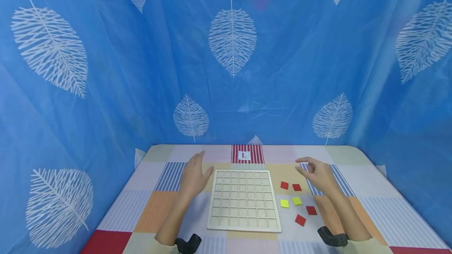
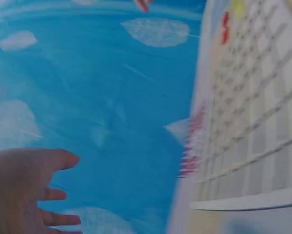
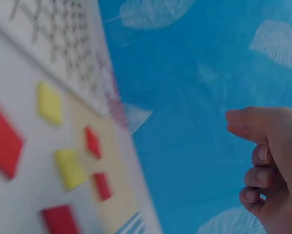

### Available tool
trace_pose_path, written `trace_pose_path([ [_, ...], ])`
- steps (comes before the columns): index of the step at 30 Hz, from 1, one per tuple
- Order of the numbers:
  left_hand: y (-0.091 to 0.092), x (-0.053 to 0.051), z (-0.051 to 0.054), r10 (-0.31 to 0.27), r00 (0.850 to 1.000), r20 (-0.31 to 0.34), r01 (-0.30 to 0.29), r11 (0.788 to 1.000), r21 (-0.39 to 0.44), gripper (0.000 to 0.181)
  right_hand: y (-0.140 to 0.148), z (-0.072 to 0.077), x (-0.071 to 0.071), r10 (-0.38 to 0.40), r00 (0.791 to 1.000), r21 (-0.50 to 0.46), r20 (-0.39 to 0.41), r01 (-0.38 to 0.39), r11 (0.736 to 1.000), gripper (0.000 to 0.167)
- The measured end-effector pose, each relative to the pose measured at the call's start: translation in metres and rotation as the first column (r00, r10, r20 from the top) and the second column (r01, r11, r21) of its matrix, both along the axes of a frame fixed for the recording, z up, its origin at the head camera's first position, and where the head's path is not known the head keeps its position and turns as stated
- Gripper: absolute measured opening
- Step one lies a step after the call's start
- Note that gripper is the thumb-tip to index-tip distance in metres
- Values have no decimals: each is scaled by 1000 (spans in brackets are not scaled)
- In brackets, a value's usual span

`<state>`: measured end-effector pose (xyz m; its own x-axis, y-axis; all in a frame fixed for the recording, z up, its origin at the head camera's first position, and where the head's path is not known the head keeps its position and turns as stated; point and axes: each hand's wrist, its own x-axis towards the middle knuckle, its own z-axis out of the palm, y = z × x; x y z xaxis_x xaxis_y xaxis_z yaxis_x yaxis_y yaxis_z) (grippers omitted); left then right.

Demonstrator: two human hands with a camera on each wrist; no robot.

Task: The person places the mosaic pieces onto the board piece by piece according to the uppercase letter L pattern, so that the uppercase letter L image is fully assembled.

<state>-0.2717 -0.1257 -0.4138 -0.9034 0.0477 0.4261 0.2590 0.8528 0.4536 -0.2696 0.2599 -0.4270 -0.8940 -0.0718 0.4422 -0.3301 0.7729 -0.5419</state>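
Left grip: the left hand (image 1: pixel 193 175) is raised beside the board's far left corner, its fingers extended and its thumb well apart from them.
Right grip: the right hand (image 1: pixel 318 171) is raised beyond and to the right of the tiles, thumb and forefinger apart in the head view, the other fingers loosely curled, holding nothing.
Wrists: a black device (image 1: pixel 188 244) sits at the left one, a second black unit (image 1: pixel 332 237) at the right.
Board: the pale gridded board (image 1: pixel 243 199) lies flat on the desk between the forearms, its side edges running away from the person; foreshortening hides which axis is longer.
Compartments: small squares in straight rows and columns, their pale floors showing.
Red tiles: four red tiles (image 1: pixel 300 220) lie flat right of the board, two far, two near; the nearest is turned askew.
Yellow tiles: two yellow tiles (image 1: pixel 284 204) lie side by side among them, the left one nearly square to the board.
Desk: the desk (image 1: pixel 152 211) has a patchwork covering.
Backdrop: blue curtain (image 1: pixel 279 89) with white leaf prints.
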Motion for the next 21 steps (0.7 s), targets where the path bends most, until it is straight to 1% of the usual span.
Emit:
trace_pose_path([
  [2,1,0,-19,-30,999,37,28,998,50,61,6,-17,0,-3,995,-21,102,5,1000,31],
  [4,3,-1,-37,-62,995,81,54,993,101,60,12,-33,-2,-1,979,-48,202,11,999,35],
  [6,5,-3,-53,-92,988,122,75,988,136,60,17,-46,-5,15,960,-89,281,10,996,38],
  [9,7,-7,-75,-146,978,148,117,974,193,60,24,-62,-9,32,940,-130,339,13,991,43],
  [11,7,-8,-88,-167,971,170,129,968,215,60,28,-71,-12,53,929,-152,366,4,988,44],
  [12,7,-7,-93,-170,968,187,127,967,220,61,29,-75,-13,58,927,-139,369,-6,990,44],
  [14,7,-7,-102,-171,962,213,124,968,219,61,31,-81,-16,63,921,-119,383,-19,993,44],
  [16,7,-7,-109,-165,958,234,118,972,204,62,31,-86,-17,57,917,-94,394,-22,995,42],
  [18,6,-6,-112,-167,957,235,124,975,187,61,31,-89,-18,44,922,-65,385,-21,998,39],
  [21,5,-5,-115,-169,961,221,139,980,142,59,30,-89,-18,32,927,-70,372,-7,998,36],
])
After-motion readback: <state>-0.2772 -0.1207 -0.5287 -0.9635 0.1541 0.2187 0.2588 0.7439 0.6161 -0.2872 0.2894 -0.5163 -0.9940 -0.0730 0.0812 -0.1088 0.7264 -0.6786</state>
